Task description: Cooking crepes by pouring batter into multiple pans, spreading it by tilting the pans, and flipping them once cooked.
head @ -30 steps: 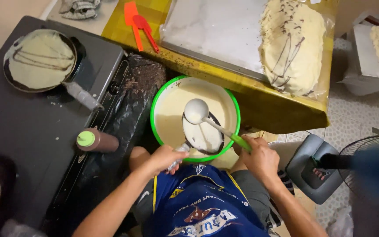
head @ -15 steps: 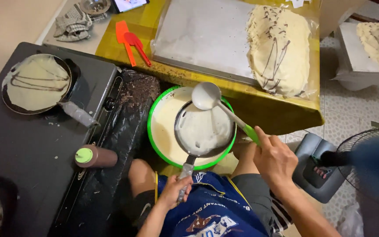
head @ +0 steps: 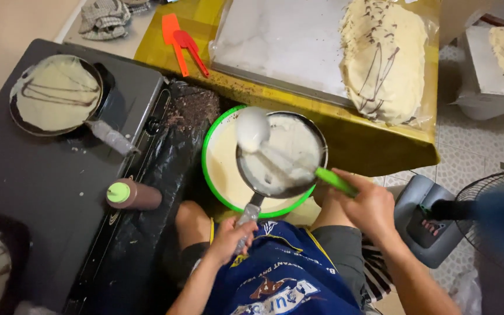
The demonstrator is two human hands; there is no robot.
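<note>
My left hand (head: 231,236) grips the handle of a small dark frying pan (head: 284,154) coated with pale batter, held over a green-rimmed bowl of batter (head: 220,163). My right hand (head: 366,204) holds a green-handled ladle (head: 255,128); its white scoop hovers over the pan's left edge. On the stove at the left, a second pan (head: 56,96) holds a pale crepe with dark chocolate lines.
A brown squeeze bottle with a green cap (head: 132,195) lies on the black stove (head: 48,186). The yellow table (head: 374,146) holds a white board (head: 284,41), stacked crepes (head: 383,55) and orange and red spatulas (head: 182,44). A fan (head: 494,213) stands at right.
The left hand has lifted the pan higher over the bowl and tilted it. The ladle has moved over the pan and batter now spreads across it.
</note>
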